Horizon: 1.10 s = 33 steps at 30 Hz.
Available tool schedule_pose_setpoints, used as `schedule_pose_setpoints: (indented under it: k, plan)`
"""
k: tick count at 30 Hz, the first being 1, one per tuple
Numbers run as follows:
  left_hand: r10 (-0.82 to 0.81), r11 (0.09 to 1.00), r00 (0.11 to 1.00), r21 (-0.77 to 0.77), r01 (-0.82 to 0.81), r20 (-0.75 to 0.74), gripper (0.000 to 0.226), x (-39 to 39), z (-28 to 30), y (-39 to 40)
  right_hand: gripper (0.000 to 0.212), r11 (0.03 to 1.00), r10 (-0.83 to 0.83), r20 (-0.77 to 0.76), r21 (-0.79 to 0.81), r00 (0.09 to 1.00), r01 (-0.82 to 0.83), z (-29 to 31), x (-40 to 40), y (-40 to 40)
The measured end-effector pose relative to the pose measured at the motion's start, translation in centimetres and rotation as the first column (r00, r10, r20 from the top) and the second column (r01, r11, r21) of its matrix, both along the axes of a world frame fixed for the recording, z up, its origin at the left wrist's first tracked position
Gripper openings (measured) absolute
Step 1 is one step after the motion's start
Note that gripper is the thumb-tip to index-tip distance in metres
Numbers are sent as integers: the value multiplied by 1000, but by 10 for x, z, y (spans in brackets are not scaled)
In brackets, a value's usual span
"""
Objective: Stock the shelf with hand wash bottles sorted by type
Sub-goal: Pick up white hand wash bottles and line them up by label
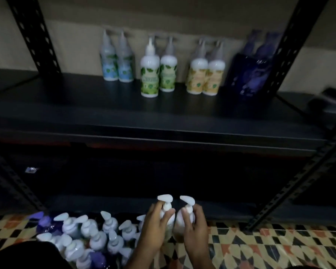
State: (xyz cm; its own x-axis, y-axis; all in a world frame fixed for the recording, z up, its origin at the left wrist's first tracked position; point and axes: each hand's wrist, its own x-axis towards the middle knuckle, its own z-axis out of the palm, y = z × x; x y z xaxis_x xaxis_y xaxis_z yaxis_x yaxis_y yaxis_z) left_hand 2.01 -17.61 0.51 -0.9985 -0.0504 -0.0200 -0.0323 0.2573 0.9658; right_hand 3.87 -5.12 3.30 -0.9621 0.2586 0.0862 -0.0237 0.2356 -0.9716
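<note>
Left hand [155,222] grips one pump bottle [166,216] by the neck, right hand [194,222] grips a second [182,218]; both are raised just right of the floor pile [89,233], below the shelf [124,105].

Risks:
- Fingers cover both labels, so type is unreadable; either bottle could land in the wrong group. On the shelf: blue pair [116,61], green pair [158,72], yellow pair [205,74], purple packs [248,72].
- Neck grip lets bottles swing; pump heads nearly touch.
- Dim light, tightly packed pairs: setting down could topple neighbours.
</note>
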Motion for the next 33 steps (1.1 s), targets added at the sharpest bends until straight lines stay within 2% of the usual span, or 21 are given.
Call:
schedule_pose_setpoints:
  k: [2,9,12,15,19,21,24,26,30,33]
  plan:
    - [44,999,997,3,-44,-68,18,0,38,-8,16,999,39,-60,-22,997,-41,35,2,-4]
    - [-16,997,974,67,32,-226,11,8,173,-23,8,995,81,-248,-42,966,-94,146,2,-13]
    - [42,996,957,83,-19,-287,34,17,219,-30,20,987,140,-306,-36,942,-158,190,7,-17]
    - [47,996,964,82,-26,-262,51,26,248,-45,38,978,191,-287,-24,939,-206,223,11,-17]
    - [-62,997,986,33,68,-155,77,38,254,-65,53,975,219,-168,0,961,-222,242,15,-12]
    - [-84,996,988,12,86,-128,84,41,249,-75,67,974,228,-102,35,968,-226,240,14,-10]
    - [-46,999,992,-32,43,-116,86,39,239,-85,86,969,213,-23,136,977,-208,227,11,-8]
    - [9,997,994,-69,-17,-113,92,38,234,-86,92,968,212,7,135,977,-211,218,11,-9]
    - [106,988,983,-94,-122,-151,90,42,233,-88,85,990,141,6,13,990,-141,213,14,-10]
    - [165,986,971,0,-168,-172,82,44,232,-88,73,987,54,-53,-145,997,-61,212,19,-9]
